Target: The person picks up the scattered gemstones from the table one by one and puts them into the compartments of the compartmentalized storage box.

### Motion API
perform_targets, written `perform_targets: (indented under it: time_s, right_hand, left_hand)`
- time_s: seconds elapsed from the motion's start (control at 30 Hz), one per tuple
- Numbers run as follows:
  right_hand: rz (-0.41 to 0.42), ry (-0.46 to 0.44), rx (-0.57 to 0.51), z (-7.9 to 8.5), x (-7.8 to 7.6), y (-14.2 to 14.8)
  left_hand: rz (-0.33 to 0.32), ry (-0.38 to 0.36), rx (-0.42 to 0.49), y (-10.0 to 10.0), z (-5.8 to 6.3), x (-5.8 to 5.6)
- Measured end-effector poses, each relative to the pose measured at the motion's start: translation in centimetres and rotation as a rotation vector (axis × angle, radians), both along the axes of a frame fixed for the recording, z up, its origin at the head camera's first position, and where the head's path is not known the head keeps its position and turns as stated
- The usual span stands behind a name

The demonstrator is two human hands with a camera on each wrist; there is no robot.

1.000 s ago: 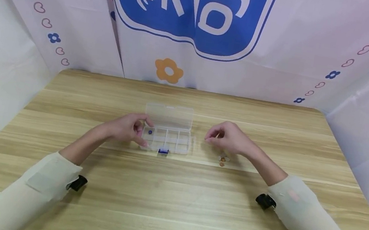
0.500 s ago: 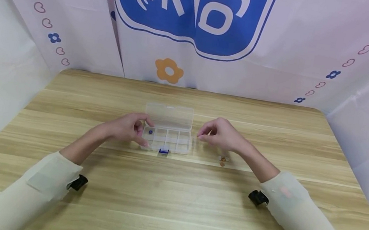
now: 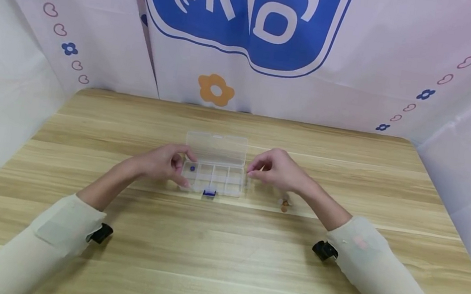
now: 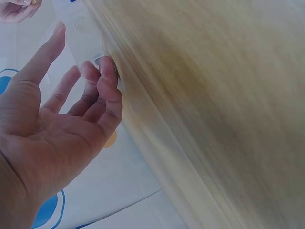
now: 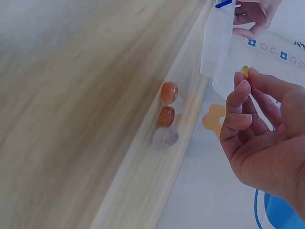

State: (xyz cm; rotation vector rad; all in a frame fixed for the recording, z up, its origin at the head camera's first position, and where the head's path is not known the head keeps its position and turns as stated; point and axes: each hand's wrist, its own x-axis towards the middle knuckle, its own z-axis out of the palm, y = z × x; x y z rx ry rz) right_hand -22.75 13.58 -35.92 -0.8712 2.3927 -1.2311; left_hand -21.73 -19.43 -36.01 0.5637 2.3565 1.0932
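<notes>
A clear plastic compartment box (image 3: 219, 179) lies on the table with its see-through lid (image 3: 216, 148) raised at the back and a blue latch (image 3: 209, 193) at the front. One small blue bead (image 3: 192, 168) sits in its back left compartment. My left hand (image 3: 160, 162) holds the box's left end, thumb at the front corner and a finger at the back one. Beside the right end, my right hand (image 3: 275, 169) pinches a small yellow bead (image 5: 244, 71) between thumb and index finger.
Orange beads (image 5: 169, 92) and clear beads (image 5: 165, 137) lie clustered on the wooden table (image 3: 220, 255), right of the box and below the right hand. A printed curtain (image 3: 174, 68) hangs along the table's back edge.
My right hand has moved left from near the loose beads to the box's right end. The left hand and the box have stayed in place.
</notes>
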Motion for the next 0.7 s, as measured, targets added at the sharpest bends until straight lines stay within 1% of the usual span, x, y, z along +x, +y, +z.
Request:
perform_targets:
  time_s: [0.23,0.47,0.7]
  right_hand:
    - [0.003,-0.016,-0.004,0.3,0.0,-0.8]
    - [0.014,-0.011,0.009,0.2,-0.1,-1.4]
    - [0.023,0.002,0.019,0.2,-0.2,-2.2]
  left_hand:
    - [-0.006,0.001,-0.002,-0.1,-0.2,-0.1]
    - [-0.006,0.009,-0.007,-0.1,-0.3,-0.2]
    - [-0.01,0.016,-0.005,0.1,-0.2,-0.1]
